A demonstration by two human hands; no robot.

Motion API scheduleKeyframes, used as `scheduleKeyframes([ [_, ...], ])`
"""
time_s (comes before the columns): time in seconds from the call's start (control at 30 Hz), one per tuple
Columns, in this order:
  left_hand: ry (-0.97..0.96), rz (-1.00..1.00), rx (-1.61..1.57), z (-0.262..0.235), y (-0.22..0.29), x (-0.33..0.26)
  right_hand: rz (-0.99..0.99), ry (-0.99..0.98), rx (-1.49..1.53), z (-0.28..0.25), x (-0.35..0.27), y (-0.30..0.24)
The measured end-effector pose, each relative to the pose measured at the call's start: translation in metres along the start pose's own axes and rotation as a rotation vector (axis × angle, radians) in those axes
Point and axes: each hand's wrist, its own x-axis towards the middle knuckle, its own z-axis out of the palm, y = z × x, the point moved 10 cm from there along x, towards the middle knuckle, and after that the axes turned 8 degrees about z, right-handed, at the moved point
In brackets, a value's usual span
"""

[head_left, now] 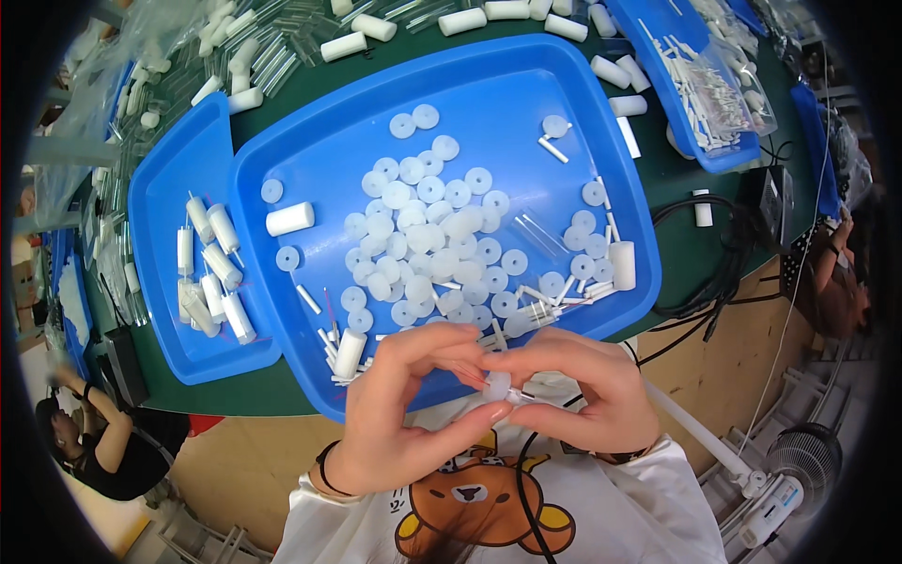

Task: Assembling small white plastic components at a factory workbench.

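Note:
Just past the near edge of the large blue tray, my two hands meet. My left hand pinches a small translucent white disc between thumb and fingertips. My right hand closes its thumb and fingers on a thin piece with a dark, shiny end beside the disc; whether the two are joined I cannot tell. In the tray lies a heap of similar round discs with center holes. White cylinders, thin white tubes and clear tubes lie around the heap.
At left, a smaller blue tray holds several white cylinders with thin rods at their ends. Another blue tray at far right holds thin white sticks. Black cables run along the right table edge. A fan stands at lower right.

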Motion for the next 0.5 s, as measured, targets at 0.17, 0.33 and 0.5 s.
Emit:
scheduleKeyframes([
  [0.17, -0.102, -0.060, -0.018, 0.014, -0.008, -0.003, 0.057, -0.044, 0.143, -0.002, -0.011, 0.012],
  [0.33, -0.148, -0.068, 0.093, 0.026, -0.006, 0.002, -0.002, 0.349, -0.037, -0.042, -0.024, 0.016],
  [0.5, -0.139, -0.058, 0.166, 0.069, -0.010, 0.021, -0.021, 0.703, 0.002, -0.084, -0.038, 0.020],
])
